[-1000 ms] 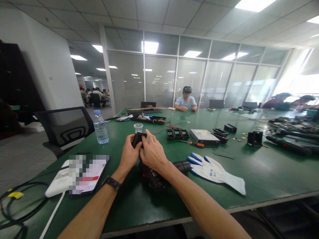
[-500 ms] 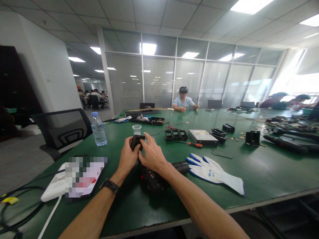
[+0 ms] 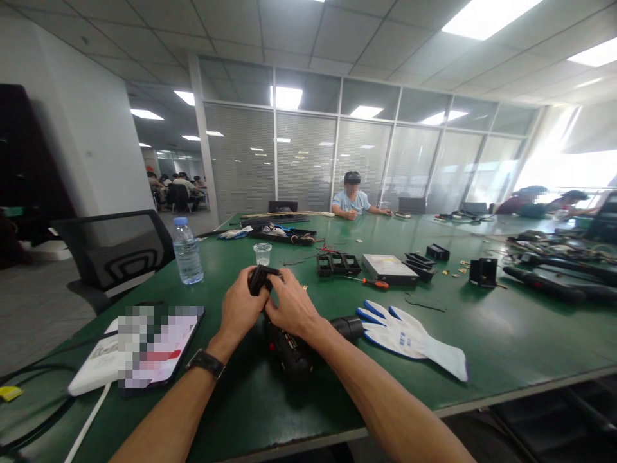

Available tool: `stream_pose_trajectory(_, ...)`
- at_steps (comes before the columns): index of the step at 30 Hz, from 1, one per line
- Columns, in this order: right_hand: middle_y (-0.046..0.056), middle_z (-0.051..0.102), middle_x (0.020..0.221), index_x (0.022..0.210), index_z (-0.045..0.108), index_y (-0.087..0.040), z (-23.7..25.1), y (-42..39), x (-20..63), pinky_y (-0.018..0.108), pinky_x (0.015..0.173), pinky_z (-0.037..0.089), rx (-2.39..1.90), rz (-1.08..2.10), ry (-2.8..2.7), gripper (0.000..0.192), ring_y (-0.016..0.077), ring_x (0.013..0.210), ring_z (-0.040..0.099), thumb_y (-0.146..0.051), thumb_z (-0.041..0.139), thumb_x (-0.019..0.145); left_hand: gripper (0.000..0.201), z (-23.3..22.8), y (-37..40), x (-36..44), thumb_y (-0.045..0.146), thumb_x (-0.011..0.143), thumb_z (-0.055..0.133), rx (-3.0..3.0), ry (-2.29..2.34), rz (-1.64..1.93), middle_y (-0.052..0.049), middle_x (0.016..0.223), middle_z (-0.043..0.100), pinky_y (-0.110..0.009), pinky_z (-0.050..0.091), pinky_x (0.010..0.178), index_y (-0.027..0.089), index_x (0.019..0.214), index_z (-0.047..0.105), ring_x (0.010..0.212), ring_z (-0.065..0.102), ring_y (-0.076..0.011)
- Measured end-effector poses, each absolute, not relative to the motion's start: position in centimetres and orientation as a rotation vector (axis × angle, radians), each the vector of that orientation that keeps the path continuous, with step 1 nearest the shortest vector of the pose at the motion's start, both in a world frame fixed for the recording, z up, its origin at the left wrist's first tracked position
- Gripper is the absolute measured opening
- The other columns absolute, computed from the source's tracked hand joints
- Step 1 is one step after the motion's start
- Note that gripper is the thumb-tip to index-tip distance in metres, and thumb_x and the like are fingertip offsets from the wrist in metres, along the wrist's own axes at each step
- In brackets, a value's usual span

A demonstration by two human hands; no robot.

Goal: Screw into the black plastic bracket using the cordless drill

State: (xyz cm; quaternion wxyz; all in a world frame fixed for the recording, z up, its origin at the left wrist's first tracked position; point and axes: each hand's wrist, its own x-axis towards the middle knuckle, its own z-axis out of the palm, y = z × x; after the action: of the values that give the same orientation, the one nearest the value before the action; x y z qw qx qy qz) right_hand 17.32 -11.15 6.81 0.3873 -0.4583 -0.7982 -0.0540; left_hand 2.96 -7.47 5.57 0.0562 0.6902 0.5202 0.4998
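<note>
Both of my hands hold a small black plastic part [image 3: 259, 278] just above the green table [image 3: 506, 334]. My left hand [image 3: 240, 310] grips it from the left and below; a dark watch is on that wrist. My right hand [image 3: 290, 307] closes over its right side with the fingers on top. Under my right wrist lies a black power drill [image 3: 294, 350] on the table. A white and blue work glove [image 3: 409, 335] lies flat just right of the drill.
A phone on a white pad [image 3: 144, 350] lies at my left, with cables by the table edge. A water bottle [image 3: 187, 251] and clear cup [image 3: 262, 253] stand beyond my hands. Black trays [image 3: 338, 263], a flat drive [image 3: 389, 269] and a screwdriver [image 3: 371, 281] lie farther out. A person sits at the far end.
My hands with the black part have sunk a little toward the table, and my right fingers have curled down over it. The view has shifted slightly.
</note>
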Motion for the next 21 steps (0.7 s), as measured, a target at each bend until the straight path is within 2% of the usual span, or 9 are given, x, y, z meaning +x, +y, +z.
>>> stream_pose_trajectory(7, 0.012, 0.047, 0.128, 0.128, 0.049, -0.02, 6.8, -11.3, 17.3, 0.039, 0.098, 0.043, -1.135, -0.177, -2.052, 0.045, 0.0229, 0.117, 0.048, -0.017, 0.051, 0.083, 0.039, 5.7, -7.2, 2.4, 0.039, 0.079, 0.058, 2.101, 1.773, 1.438, -0.006, 0.103, 0.07, -0.031, 0.048, 0.074, 0.025, 0.115, 0.056, 0.092, 0.066, -0.0241)
stream_pose_trajectory(11, 0.013, 0.035, 0.144, 0.131, 0.049, -0.023, 7.2, -11.7, 17.0, 0.041, 0.098, 0.044, -1.146, -0.197, -2.061, 0.048, 0.0253, 0.124, 0.043, -0.018, 0.052, 0.083, 0.04, 5.4, -6.6, 2.1, 0.041, 0.077, 0.061, 2.05, 1.665, 1.51, -0.008, 0.098, 0.071, -0.031, 0.049, 0.071, 0.022, 0.112, 0.059, 0.087, 0.067, -0.0244)
stream_pose_trajectory(13, 0.013, 0.03, 0.148, 0.133, 0.049, -0.023, 7.4, -11.9, 16.9, 0.043, 0.098, 0.044, -1.153, -0.209, -2.061, 0.051, 0.0269, 0.127, 0.04, -0.018, 0.052, 0.082, 0.041, 5.3, -6.5, 2.0, 0.042, 0.076, 0.062, 2.05, 1.569, 1.534, -0.008, 0.098, 0.071, -0.031, 0.05, 0.072, 0.022, 0.112, 0.06, 0.087, 0.067, -0.0244)
stream_pose_trajectory(21, 0.014, 0.029, 0.15, 0.14, 0.041, -0.021, 7.6, -12.2, 16.9, 0.045, 0.1, 0.043, -1.183, -0.212, -2.069, 0.059, 0.0279, 0.128, 0.038, -0.022, 0.052, 0.082, 0.043, 5.7, -6.9, 2.5, 0.037, 0.076, 0.063, 2.019, 1.431, 1.552, -0.006, 0.102, 0.071, -0.032, 0.051, 0.079, 0.021, 0.116, 0.059, 0.09, 0.067, -0.0224)
